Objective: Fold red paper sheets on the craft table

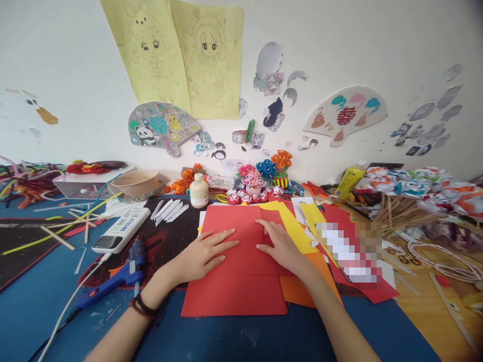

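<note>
A large sheet of red paper (234, 296) lies flat in front of me, with a smaller red piece (264, 264) on its right part. My left hand (204, 254) rests on the left side of the large sheet, fingers stretched out and apart. On the smaller piece, near its upper left corner, lies my right hand (279, 244) with its thumb and forefinger spread. Neither hand grips anything. Under the right side of the red paper, yellow paper (302, 231) and orange paper (311, 284) stick out.
To the left lie a blue glue gun (113, 284), a white power strip (124, 231) and folded white paper strips (168, 211). A glue bottle (199, 192) stands behind the paper, near pipe-cleaner flowers (266, 171). Red paper (377, 291) and a coiled cord (445, 266) are at right.
</note>
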Demonstrator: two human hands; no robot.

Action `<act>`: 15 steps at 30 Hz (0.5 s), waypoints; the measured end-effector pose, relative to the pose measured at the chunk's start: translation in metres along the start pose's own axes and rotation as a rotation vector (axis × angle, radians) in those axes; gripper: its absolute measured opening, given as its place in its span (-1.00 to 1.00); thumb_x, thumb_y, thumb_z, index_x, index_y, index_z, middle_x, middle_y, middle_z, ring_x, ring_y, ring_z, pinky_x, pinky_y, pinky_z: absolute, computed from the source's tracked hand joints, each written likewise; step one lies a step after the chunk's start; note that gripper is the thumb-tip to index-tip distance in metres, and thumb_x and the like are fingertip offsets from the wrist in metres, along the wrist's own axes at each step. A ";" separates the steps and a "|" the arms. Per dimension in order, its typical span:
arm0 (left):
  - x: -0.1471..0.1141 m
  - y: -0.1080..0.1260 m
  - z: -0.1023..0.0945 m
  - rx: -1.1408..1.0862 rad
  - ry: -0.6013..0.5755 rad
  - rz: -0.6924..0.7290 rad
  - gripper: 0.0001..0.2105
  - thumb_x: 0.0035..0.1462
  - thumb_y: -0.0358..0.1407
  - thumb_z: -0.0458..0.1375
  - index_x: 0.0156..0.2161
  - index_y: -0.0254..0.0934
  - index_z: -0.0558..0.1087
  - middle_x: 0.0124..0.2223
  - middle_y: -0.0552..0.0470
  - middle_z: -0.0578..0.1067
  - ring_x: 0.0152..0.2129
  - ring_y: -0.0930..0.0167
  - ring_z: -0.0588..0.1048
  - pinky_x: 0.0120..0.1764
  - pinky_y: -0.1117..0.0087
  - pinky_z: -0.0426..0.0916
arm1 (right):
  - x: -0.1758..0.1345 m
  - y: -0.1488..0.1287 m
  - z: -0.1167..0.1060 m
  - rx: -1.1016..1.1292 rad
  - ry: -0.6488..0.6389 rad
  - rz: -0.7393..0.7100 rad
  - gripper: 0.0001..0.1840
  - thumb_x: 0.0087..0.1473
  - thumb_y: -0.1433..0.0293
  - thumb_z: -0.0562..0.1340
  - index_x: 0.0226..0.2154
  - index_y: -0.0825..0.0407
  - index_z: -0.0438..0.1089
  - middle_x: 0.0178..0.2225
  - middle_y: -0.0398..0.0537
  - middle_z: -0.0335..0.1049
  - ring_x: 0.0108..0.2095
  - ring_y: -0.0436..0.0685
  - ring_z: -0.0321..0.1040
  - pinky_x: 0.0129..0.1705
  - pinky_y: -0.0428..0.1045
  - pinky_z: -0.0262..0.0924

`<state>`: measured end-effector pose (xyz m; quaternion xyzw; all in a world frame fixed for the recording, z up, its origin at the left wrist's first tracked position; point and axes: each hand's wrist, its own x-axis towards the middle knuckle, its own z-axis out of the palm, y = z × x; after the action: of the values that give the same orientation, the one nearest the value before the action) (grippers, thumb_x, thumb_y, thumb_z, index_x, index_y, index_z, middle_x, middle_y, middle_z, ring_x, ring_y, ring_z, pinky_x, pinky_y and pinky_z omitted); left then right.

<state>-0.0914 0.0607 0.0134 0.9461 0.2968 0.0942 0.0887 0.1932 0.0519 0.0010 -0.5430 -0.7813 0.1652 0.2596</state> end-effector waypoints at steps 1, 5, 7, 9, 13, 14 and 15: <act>0.000 0.000 0.000 0.000 0.003 0.001 -0.55 0.35 -0.20 -0.16 0.31 0.09 -0.01 0.38 0.13 -0.05 0.26 0.30 0.10 0.24 0.17 0.02 | 0.000 0.000 0.000 -0.001 0.000 -0.002 -0.36 0.08 0.38 0.25 0.19 -0.16 0.09 -0.04 0.00 0.29 0.00 0.22 0.24 0.08 0.16 0.12; 0.000 -0.001 0.001 0.001 0.018 0.010 -0.54 0.35 -0.21 -0.16 0.31 0.09 -0.01 0.38 0.12 -0.05 0.25 0.29 0.13 0.24 0.16 0.02 | 0.000 -0.001 0.000 -0.008 -0.001 -0.004 -0.36 0.09 0.37 0.25 0.19 -0.16 0.08 -0.03 0.01 0.29 0.01 0.23 0.24 0.08 0.17 0.12; -0.001 -0.001 0.002 0.002 0.017 0.007 -0.54 0.35 -0.21 -0.16 0.31 0.09 -0.01 0.38 0.13 -0.06 0.25 0.29 0.13 0.24 0.16 0.02 | 0.000 -0.001 0.000 -0.009 -0.002 0.000 -0.36 0.09 0.37 0.25 0.19 -0.17 0.08 -0.02 0.01 0.28 0.01 0.23 0.24 0.08 0.18 0.12; -0.001 -0.001 0.002 0.000 0.017 0.005 -0.54 0.35 -0.20 -0.17 0.31 0.10 -0.01 0.39 0.13 -0.06 0.26 0.29 0.12 0.24 0.17 0.03 | 0.000 -0.001 0.000 -0.009 -0.004 0.007 -0.36 0.09 0.37 0.24 0.19 -0.17 0.09 0.01 0.02 0.28 0.01 0.24 0.24 0.08 0.18 0.13; -0.001 -0.001 0.001 -0.002 0.013 0.004 -0.55 0.35 -0.20 -0.17 0.31 0.10 -0.01 0.38 0.14 -0.06 0.26 0.29 0.11 0.24 0.16 0.02 | 0.000 0.000 0.001 -0.032 -0.013 0.012 -0.36 0.10 0.35 0.23 0.21 -0.17 0.07 0.03 0.03 0.28 0.06 0.27 0.21 0.09 0.19 0.12; -0.001 -0.001 0.002 -0.001 0.007 0.001 -0.54 0.35 -0.20 -0.17 0.31 0.10 -0.02 0.39 0.14 -0.07 0.26 0.29 0.12 0.24 0.16 0.01 | 0.000 0.000 0.001 -0.045 -0.014 0.015 -0.34 0.11 0.33 0.23 0.23 -0.17 0.05 0.04 0.03 0.28 0.09 0.29 0.19 0.10 0.20 0.11; 0.000 -0.001 0.002 0.001 0.001 -0.004 -0.54 0.35 -0.20 -0.17 0.31 0.10 -0.03 0.39 0.13 -0.07 0.26 0.29 0.12 0.24 0.15 0.01 | 0.000 0.001 0.002 -0.059 -0.017 0.018 -0.32 0.11 0.32 0.22 0.25 -0.17 0.02 0.05 0.04 0.27 0.11 0.31 0.17 0.10 0.20 0.10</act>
<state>-0.0916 0.0607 0.0117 0.9456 0.2985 0.0944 0.0882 0.1926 0.0524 -0.0006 -0.5562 -0.7830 0.1490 0.2354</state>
